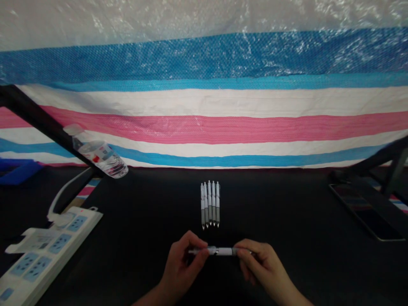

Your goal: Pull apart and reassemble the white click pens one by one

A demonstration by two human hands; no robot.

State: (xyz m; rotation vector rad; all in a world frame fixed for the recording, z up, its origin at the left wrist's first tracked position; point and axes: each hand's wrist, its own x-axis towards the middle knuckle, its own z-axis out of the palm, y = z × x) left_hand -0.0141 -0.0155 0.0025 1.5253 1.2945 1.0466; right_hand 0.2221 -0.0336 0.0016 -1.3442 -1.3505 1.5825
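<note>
A white pen with a grey grip (225, 251) lies level between my two hands, low in the view. My left hand (185, 259) pinches its clip end between thumb and fingers. At the grey grip end, my right hand (259, 259) is closed on it with thumb and forefinger. Both fingertips hide parts of the pen. Just beyond my hands, several matching pens (210, 204) lie side by side on the black table (153, 212), their tips toward me.
On the left are a white power strip (51, 255) with a plugged-in cable and a clear water bottle (103, 157). A blue tray (19, 171) is further left. A dark phone (366, 212) lies at the right. A striped plastic sheet (204, 127) hangs behind the table.
</note>
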